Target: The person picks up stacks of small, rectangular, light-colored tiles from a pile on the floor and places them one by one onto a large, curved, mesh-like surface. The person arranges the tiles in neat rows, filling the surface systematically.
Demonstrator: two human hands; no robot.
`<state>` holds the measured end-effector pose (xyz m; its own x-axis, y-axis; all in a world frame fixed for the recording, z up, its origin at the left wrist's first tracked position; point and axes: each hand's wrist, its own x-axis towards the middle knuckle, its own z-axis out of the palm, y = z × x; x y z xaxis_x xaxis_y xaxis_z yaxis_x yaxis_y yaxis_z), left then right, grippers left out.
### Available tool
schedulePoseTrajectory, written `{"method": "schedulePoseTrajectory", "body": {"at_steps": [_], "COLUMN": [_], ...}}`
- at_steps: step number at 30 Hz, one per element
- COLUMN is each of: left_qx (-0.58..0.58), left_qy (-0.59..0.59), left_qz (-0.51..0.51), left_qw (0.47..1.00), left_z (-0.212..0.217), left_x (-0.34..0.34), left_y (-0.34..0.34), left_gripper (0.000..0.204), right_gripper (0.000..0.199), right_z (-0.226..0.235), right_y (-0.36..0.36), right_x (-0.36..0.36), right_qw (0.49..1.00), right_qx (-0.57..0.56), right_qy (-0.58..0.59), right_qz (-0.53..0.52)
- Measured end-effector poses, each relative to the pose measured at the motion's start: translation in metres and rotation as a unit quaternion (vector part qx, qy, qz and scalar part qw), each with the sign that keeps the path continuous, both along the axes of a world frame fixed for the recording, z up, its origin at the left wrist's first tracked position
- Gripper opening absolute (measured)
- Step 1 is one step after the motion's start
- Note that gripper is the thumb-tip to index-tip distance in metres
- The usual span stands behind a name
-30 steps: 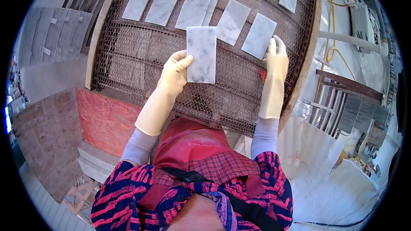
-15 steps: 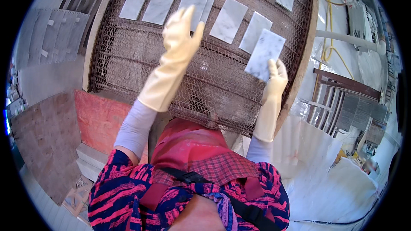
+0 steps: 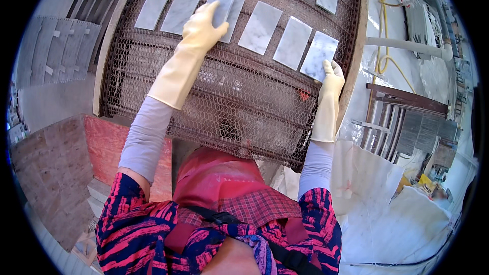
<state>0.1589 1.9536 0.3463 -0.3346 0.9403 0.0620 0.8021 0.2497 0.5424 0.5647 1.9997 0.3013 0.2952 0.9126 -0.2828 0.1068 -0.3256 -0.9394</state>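
Note:
Both my hands wear cream rubber gloves. My left hand (image 3: pixel 202 30) grips a white marble tile (image 3: pixel 222 6) by its near left part, thumb by the lower edge. That tile partly overlaps another marble tile (image 3: pixel 234 20). At the right end of the row, my right hand (image 3: pixel 332 77) holds a grey-veined marble tile (image 3: pixel 320 53) by its lower right corner, thumb on top. This tile lies in line beside another pale tile (image 3: pixel 293 42). How far the fingers reach underneath is hidden.
The tiles lie in rows on a wire-mesh conveyor (image 3: pixel 219 107) with a raised side rail (image 3: pixel 351 71) on the right. A red panel (image 3: pixel 122 158) stands at lower left. A yellow hose (image 3: pixel 385 30) and a slatted rack (image 3: pixel 387 127) are to the right.
My right hand has brought its tile up to the end of the row. My left hand has closed on the upper overlapping tile and shifted it left, so more of the lower one shows.

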Motion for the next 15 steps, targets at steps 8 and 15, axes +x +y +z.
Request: {"method": "schedulePoseTrajectory", "body": {"at_steps": [8, 15], "left_qx": [0.091, 0.128], "left_qy": [-0.248, -0.200], "left_qz": [0.124, 0.222], "left_qw": [0.956, 0.946], "left_z": [0.058, 0.026], "left_x": [-0.022, -0.063], "left_y": [-0.066, -0.194], "left_gripper": [0.074, 0.072], "right_gripper": [0.034, 0.046], "right_z": [0.002, 0.063], "right_y": [0.002, -0.033], "right_x": [0.008, -0.023], "right_qw": [0.998, 0.940], "right_qx": [-0.033, 0.021], "right_qy": [-0.058, -0.340], "right_qz": [0.017, 0.017]}}
